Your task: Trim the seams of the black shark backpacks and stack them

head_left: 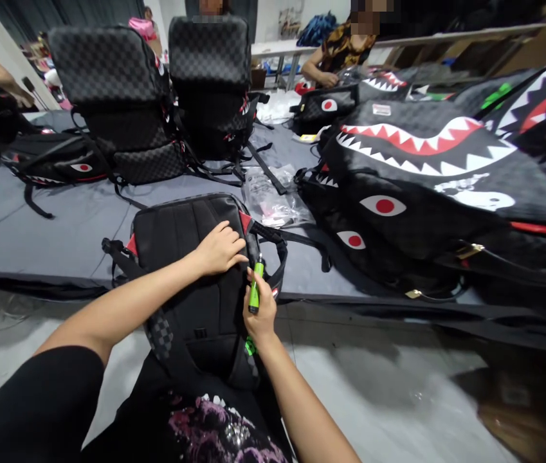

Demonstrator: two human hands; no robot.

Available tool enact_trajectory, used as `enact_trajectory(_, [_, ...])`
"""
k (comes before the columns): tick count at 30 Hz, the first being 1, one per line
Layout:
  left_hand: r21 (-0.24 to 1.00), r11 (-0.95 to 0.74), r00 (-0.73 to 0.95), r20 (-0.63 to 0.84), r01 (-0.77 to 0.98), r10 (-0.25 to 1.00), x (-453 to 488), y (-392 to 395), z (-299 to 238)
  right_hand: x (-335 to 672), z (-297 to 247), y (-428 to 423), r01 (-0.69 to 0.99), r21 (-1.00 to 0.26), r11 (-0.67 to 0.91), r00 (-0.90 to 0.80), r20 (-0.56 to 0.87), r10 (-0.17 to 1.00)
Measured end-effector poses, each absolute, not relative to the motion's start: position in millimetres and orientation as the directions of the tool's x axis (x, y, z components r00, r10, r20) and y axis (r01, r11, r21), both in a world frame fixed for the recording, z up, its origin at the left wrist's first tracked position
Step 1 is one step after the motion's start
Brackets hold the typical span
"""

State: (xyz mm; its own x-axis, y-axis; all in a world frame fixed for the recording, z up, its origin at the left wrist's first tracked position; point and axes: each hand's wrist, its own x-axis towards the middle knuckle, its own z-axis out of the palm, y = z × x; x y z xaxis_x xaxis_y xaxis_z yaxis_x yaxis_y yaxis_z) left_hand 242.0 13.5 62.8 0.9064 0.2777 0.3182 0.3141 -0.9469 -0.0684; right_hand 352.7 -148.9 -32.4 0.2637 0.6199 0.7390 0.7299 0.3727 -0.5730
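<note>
left hand (219,249) flat on backpack (205,315), fingers extended, gripping nothing | right hand (260,316) fingers clamped on green tool (254,292) at backpack's right edge | seemingly mid-work, that edge unfinished

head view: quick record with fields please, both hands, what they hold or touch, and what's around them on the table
left hand: open, resting on the black backpack
right hand: gripping a green tool upright, tip close to the backpack's side
backpack position: back panel up, at the near edge of the grey table
right of it: pile of shark-mouth bags
behind it: two checkered backpacks standing upright, plastic bags lying nearby
others: a person at the far end
</note>
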Motion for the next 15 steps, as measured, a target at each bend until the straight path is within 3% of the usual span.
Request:
enact_trajectory(3, [-0.137,-0.967,0.959,0.218,0.216,0.183,257,28,64,355,-38,-148,0.749,-0.537,0.389,0.230,0.761,0.607])
enact_trajectory(6, [-0.143,-0.979,0.969,0.223,0.144,0.110,250,41,64,357,-43,-147,0.773,-0.493,0.399,0.185,0.778,0.601])
enact_trajectory(11, [-0.168,-0.912,0.910,0.254,0.374,0.327,225,89,87,357,-45,-144,0.779,-0.494,0.386,0.158,0.750,0.642])
enact_trajectory(15, [-0.125,-0.947,0.948,0.158,0.297,0.277,218,86,98,358,-45,-143,0.757,-0.542,0.365,0.208,0.729,0.652])
